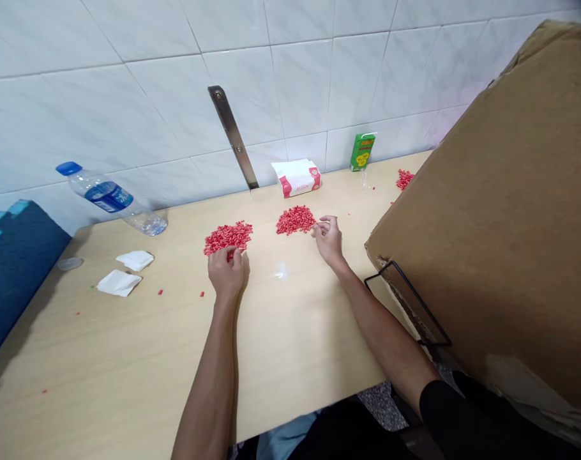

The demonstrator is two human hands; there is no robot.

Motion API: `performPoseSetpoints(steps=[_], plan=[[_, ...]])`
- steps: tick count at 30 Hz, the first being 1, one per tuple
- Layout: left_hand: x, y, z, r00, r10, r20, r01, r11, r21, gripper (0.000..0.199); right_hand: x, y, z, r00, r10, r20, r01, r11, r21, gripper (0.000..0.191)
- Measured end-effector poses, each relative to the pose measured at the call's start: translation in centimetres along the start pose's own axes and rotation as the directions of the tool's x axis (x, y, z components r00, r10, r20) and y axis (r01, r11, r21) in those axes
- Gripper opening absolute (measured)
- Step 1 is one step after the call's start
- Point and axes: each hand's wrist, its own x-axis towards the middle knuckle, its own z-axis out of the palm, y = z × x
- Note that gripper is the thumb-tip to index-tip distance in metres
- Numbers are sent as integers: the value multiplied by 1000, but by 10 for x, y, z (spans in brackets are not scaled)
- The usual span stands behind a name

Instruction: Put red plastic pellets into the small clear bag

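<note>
Two loose heaps of small red pieces lie on the pale wooden table (281, 345). My left hand (225, 271) is at the near edge of the left heap (228, 236). Its fingers are curled down and closed, and what they hold, if anything, is hidden. At the right edge of the middle heap (295, 219) is my right hand (329, 239), fingers bent and drawn together beside the red pieces. Whether a piece sits between those fingertips is too small to tell. A small clear plastic scrap (281, 271) lies between my forearms.
A large cardboard box (491, 211) with a black wire handle (415, 294) fills the right. Along the tiled wall are a bottle (111, 197), tissue pack (297, 179), green drink carton (362, 152) and another red heap (405, 179). Folded tissues (119, 283) and a blue block (20, 268) lie left.
</note>
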Motion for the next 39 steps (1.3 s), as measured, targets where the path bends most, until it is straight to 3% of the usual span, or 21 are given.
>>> performPoseSetpoints(steps=[3, 7, 12, 18, 27, 33, 39], plan=[[-8, 1, -4, 998, 12, 54, -8, 998, -68, 28, -1, -2, 1, 1000, 19, 7, -20, 981, 193, 28], [-20, 9, -5, 964, 205, 171, -183, 974, -132, 25, 0, -3, -1, 997, 68, 35, -75, 961, 268, 36], [-28, 20, 0, 948, 296, 114, -279, 950, -142, 26, -7, -11, 7, 995, 54, 81, -78, 940, 331, 36], [-31, 28, 5, 946, 294, 139, -272, 950, -153, 27, -25, -17, 25, 989, -11, 145, -17, 982, 189, 27], [-29, 35, 9, 882, 376, 285, -340, 925, -168, 22, -35, -17, 30, 969, -90, 230, 55, 986, 155, 23], [-26, 44, 18, 909, 365, 204, -317, 919, -233, 25, -45, -13, 37, 919, -206, 336, 215, 977, 10, 24], [-27, 47, 18, 943, 320, 96, -282, 916, -286, 23, -54, -16, 43, 871, -217, 441, 303, 944, -133, 19]])
